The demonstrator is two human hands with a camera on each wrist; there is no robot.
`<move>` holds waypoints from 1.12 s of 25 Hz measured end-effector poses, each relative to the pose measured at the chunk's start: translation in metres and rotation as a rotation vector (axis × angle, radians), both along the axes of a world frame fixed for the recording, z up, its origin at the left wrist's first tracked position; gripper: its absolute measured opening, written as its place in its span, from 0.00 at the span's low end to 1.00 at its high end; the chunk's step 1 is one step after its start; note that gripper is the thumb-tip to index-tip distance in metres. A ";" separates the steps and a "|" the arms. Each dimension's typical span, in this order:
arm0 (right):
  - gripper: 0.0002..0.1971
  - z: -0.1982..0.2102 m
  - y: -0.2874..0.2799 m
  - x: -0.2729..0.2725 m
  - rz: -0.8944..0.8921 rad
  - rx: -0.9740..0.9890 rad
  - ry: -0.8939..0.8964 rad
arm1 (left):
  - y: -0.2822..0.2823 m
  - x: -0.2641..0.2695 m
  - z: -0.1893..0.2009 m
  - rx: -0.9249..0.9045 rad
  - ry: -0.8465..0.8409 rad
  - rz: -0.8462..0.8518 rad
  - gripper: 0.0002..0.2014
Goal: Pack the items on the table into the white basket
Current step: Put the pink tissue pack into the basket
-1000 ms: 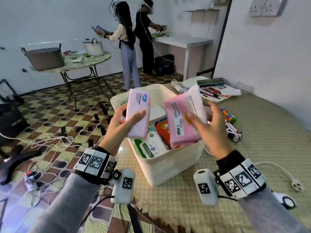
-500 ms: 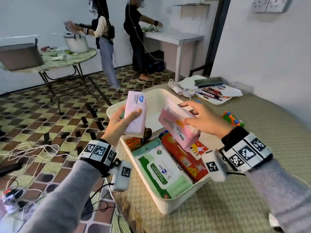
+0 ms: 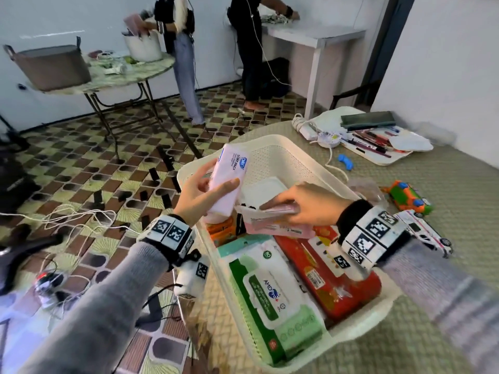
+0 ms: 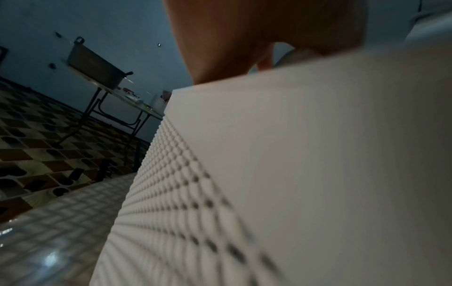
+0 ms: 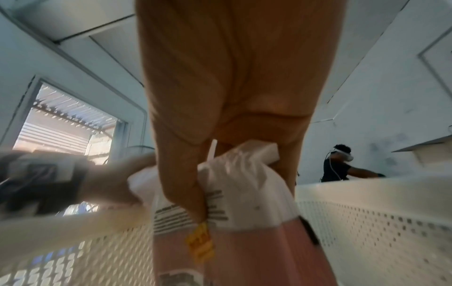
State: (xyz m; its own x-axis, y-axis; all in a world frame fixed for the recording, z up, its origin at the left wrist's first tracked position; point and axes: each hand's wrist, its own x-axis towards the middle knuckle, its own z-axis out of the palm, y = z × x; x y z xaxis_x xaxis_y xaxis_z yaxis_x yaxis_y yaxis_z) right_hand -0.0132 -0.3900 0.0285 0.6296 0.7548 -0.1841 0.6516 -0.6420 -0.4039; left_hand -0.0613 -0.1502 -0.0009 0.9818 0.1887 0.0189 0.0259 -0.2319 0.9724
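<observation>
The white perforated basket stands on the woven-mat table. Inside lie a green wipes pack, a red packet and a white lidded box. My left hand grips a pale pink soft-pack tissue packet upright over the basket's left rim. My right hand holds a darker pink packet lying flat, low inside the basket. In the right wrist view the fingers curl round that packet between the basket walls. The left wrist view shows mostly the basket's outer wall.
On the table to the right lie a green-orange toy car, a white toy ambulance, a blue piece and a tray of pens with a power strip. Two people stand at tables beyond. Cables litter the floor at left.
My right hand has lowered the darker pink packet from upright above the basket to flat inside it. The left hand keeps its packet near the rim. The head view has tilted down.
</observation>
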 end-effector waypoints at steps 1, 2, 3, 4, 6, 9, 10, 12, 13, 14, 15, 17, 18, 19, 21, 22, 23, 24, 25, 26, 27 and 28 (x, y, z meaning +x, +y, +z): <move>0.24 -0.009 0.006 0.000 0.013 -0.030 -0.019 | 0.005 0.007 0.000 0.033 -0.008 -0.010 0.37; 0.23 -0.021 0.011 -0.001 0.033 -0.057 -0.037 | 0.010 0.014 -0.001 0.068 -0.012 -0.022 0.37; 0.22 -0.034 0.016 -0.004 0.053 -0.087 -0.042 | 0.013 0.019 -0.002 0.103 -0.022 -0.036 0.37; 0.22 -0.046 0.018 -0.008 0.071 -0.118 -0.035 | 0.016 0.022 -0.004 0.137 -0.043 -0.044 0.37; 0.21 -0.064 0.017 -0.015 0.088 -0.141 0.016 | 0.020 0.024 -0.010 0.181 -0.080 -0.056 0.36; 0.24 -0.070 0.014 -0.021 0.003 -0.137 0.153 | 0.024 0.019 -0.016 0.202 -0.091 -0.051 0.32; 0.26 -0.070 0.014 -0.023 -0.049 -0.123 0.176 | 0.024 0.018 -0.016 0.195 -0.091 -0.042 0.32; 0.32 -0.072 0.020 -0.022 -0.109 -0.148 0.122 | 0.025 0.019 -0.017 0.204 -0.108 -0.031 0.31; 0.34 -0.076 0.024 -0.021 -0.109 -0.207 0.059 | 0.026 0.021 -0.018 0.214 -0.120 -0.037 0.31; 0.36 -0.081 0.027 -0.022 -0.094 -0.267 0.019 | 0.028 0.023 -0.021 0.225 -0.130 -0.044 0.32; 0.37 -0.086 0.030 -0.023 -0.089 -0.302 0.006 | 0.029 0.023 -0.023 0.238 -0.137 -0.049 0.32; 0.39 -0.095 0.031 -0.025 -0.106 -0.318 0.028 | 0.032 0.024 -0.028 0.263 -0.148 -0.043 0.35; 0.40 -0.097 0.032 -0.026 -0.092 -0.326 0.023 | 0.034 0.025 -0.030 0.271 -0.156 -0.039 0.36; 0.42 -0.098 0.034 -0.027 -0.066 -0.343 0.000 | 0.035 0.025 -0.031 0.279 -0.166 -0.036 0.37; 0.42 -0.093 0.039 -0.022 -0.044 -0.338 0.020 | 0.035 0.026 -0.031 0.294 -0.182 -0.040 0.36; 0.40 -0.088 0.041 -0.016 -0.056 -0.322 0.104 | 0.036 0.026 -0.032 0.299 -0.189 -0.038 0.36; 0.38 -0.082 0.043 -0.009 -0.068 -0.298 0.205 | 0.036 0.026 -0.032 0.304 -0.192 -0.034 0.36; 0.35 -0.079 0.046 0.000 -0.066 -0.295 0.283 | 0.036 0.026 -0.033 0.308 -0.195 -0.028 0.36; 0.34 -0.076 0.050 0.009 -0.045 -0.305 0.327 | 0.036 0.026 -0.034 0.312 -0.195 -0.024 0.37; 0.32 -0.073 0.055 0.017 -0.014 -0.321 0.351 | 0.037 0.026 -0.035 0.316 -0.195 -0.019 0.37; 0.32 -0.074 0.064 0.024 0.020 -0.339 0.369 | 0.037 0.026 -0.036 0.321 -0.195 -0.014 0.38; 0.32 -0.076 0.074 0.028 0.053 -0.351 0.391 | 0.038 0.026 -0.037 0.324 -0.198 -0.011 0.38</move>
